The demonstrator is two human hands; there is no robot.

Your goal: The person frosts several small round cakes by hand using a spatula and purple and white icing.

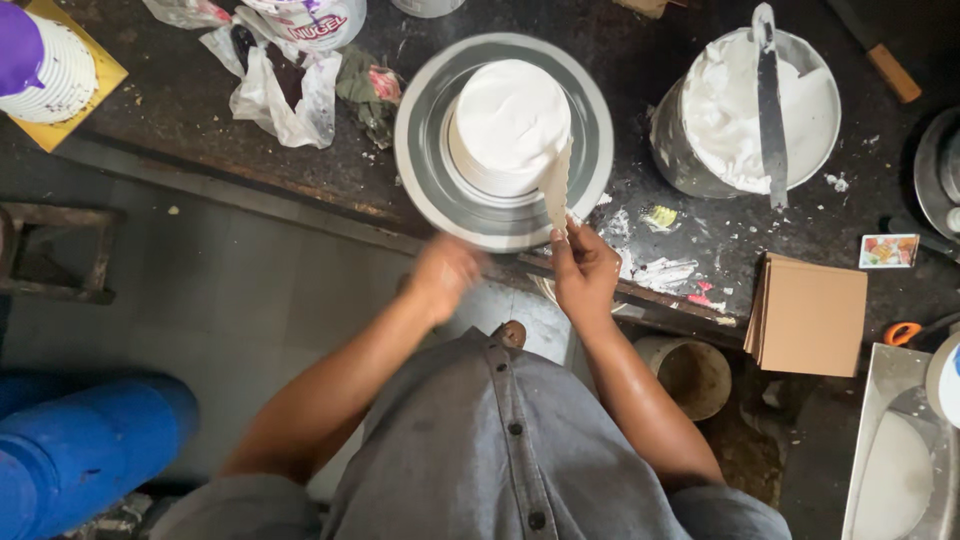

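A round cake [510, 122] coated in white cream stands on a grey metal turntable [425, 160] at the dark counter's near edge. My right hand [583, 270] grips a thin cream-coloured toothed scraper [556, 185] and holds its edge against the cake's near right side. My left hand [445, 275] is blurred at the turntable's near rim, fingers curled, nothing visibly in it. To the right, a steel bowl [680, 150] holds white cream with a long palette knife [770, 100] lying across it.
Crumpled plastic bags [280, 95] and a tub lie at the back left, a purple-lidded white container [40, 60] farther left. Brown cardboard squares [808, 315], a small card, a bucket [690, 375] and a blue drum [80, 450] stand around me.
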